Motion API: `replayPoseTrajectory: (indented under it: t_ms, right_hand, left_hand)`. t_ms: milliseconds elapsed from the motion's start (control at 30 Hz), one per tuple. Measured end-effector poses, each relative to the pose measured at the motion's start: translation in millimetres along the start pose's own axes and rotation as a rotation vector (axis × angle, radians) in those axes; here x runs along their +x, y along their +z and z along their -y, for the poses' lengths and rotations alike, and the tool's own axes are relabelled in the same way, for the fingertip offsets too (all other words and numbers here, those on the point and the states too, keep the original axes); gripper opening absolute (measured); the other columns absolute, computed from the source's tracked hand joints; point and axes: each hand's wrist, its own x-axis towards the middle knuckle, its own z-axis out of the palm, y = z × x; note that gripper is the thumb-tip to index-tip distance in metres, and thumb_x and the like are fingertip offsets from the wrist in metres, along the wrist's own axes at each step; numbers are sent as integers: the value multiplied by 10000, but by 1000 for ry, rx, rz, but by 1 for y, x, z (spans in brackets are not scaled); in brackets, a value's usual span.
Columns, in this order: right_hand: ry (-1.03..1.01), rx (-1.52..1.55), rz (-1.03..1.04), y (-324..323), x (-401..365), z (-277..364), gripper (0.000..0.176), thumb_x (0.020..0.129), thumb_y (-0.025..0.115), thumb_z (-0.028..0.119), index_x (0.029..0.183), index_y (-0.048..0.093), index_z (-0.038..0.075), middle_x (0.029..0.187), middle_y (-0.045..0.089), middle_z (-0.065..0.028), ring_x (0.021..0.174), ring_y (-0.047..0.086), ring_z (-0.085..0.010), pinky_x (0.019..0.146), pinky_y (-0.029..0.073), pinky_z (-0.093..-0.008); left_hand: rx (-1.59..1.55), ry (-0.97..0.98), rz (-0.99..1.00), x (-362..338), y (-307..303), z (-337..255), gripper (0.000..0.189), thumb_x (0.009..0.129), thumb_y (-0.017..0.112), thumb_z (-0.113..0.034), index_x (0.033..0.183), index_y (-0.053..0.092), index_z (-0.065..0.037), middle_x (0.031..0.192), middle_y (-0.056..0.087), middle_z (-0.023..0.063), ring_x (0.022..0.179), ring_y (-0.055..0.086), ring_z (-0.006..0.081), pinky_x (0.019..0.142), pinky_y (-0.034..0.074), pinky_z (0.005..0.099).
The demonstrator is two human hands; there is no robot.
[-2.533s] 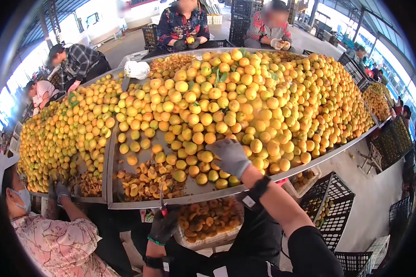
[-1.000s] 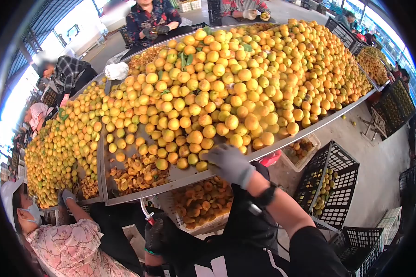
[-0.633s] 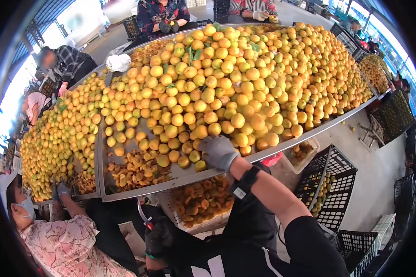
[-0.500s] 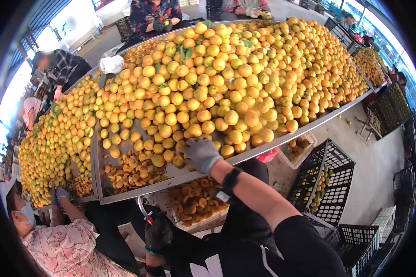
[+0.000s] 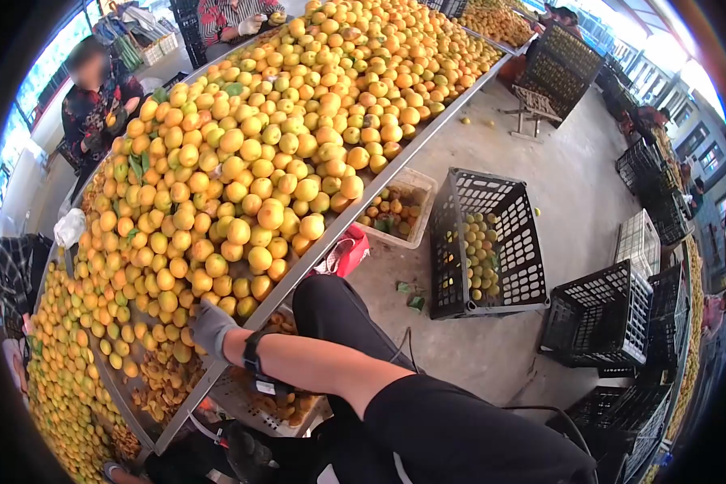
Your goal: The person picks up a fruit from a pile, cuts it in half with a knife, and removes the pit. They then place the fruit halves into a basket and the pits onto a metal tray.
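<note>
My right hand (image 5: 211, 327), in a grey glove, reaches onto the table among the yellow-orange apricots (image 5: 238, 230) at the near edge of the heap. Its fingertips are right at the fruit, and the back of the hand hides most of the fingers. Low in the view, my left hand (image 5: 250, 456), in a dark glove, is closed around a red-handled tool with a curved metal end (image 5: 206, 429). Just left of my right hand lies a pile of split apricot halves (image 5: 165, 383). A metal rim (image 5: 343, 222) borders the table.
Under the table edge stands a crate of apricot halves (image 5: 278, 407). To the right are a white bin of fruit (image 5: 395, 211), a black crate partly filled with greenish fruit (image 5: 492, 242) and more black crates (image 5: 601, 315). A person (image 5: 97, 105) works across the table.
The view has swung to the right, bringing more of the floor and crates into sight. My right hand is still at the heap's near edge; my left still holds the red-handled tool.
</note>
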Motion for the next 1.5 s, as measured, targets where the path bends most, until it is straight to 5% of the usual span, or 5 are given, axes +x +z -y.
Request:
replayPoseTrajectory:
  t_ms: [300,667,933,1100,1500]
  right_hand:
    - [-58,202,-569,8,-19,-8,278,832,639,207,1096,611,125,1081,600,-58,1127,519,-240,994,354,-403]
    - [-170,2726,53,24,-211,-8,474,820,642,50,1247,441,96,912,567,-40,677,570,-134,532,462,-234]
    - [-469,2780,314,72,-235,-7,415,976,405,482,1022,549,95,800,587,-39,567,503,-93,431,352,-185]
    - [-107,2984,161,57,-227,-17,364,1000,403,372,1213,512,98,1113,585,-81,782,556,-133,557,433,-212]
    - [228,2181,-558,10,-126,-59,417,963,509,327,1288,479,68,1101,599,-28,951,578,-164,776,502,-313]
  left_hand:
    - [23,-100,-31,-11,11,-17,287,944,495,-179,1202,537,-59,878,533,19,723,493,130,636,392,291]
    - [-36,-255,-69,-16,19,-7,300,976,425,-224,1218,527,-78,1039,568,36,894,531,148,794,431,328]
    - [-70,-295,-111,-32,27,-1,316,996,381,-252,1228,522,-90,1141,590,47,1003,555,160,894,457,352]
    - [707,224,-199,-31,11,20,303,873,612,-95,1160,551,-23,639,491,1,468,438,98,393,329,227]
    - [149,-145,-35,-51,4,-1,219,895,568,-184,1054,601,-37,891,608,27,810,543,167,705,430,283]
